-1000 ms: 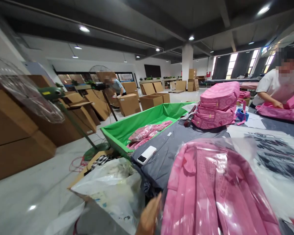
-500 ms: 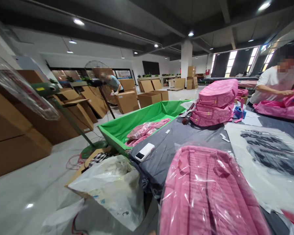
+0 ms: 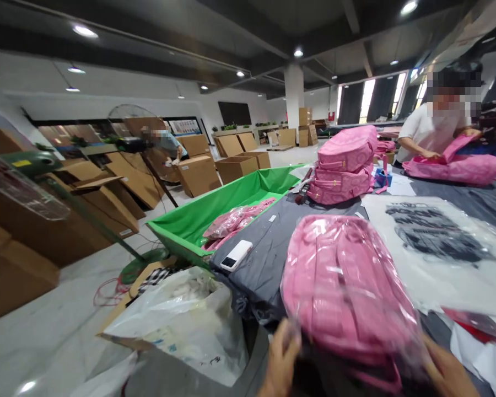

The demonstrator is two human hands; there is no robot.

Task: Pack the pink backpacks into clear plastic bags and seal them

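A pink backpack [image 3: 347,292] lies strap side up on the grey-covered table, its near end towards me, inside a clear plastic bag [image 3: 314,242]. At the near left corner, my left hand [image 3: 281,353] is closed with the bag's film pinched in its fingers. My right hand [image 3: 446,364] grips the film at the near right side; motion blurs it and its fingertips are partly hidden. The backpack's top handle [image 3: 382,380] hangs at the near end between the hands.
A white printed plastic sheet [image 3: 438,248] lies to the right. Stacked pink backpacks [image 3: 343,165] stand farther back, beside a green-lined bin [image 3: 182,231]. A white phone-like device [image 3: 237,255] lies left. A co-worker [image 3: 434,129] handles a pink bag. A white sack [image 3: 190,331] stands below.
Both hands have come into view at the bag's near corners. The bagged backpack's near end now shows, and my view has turned slightly to the right.
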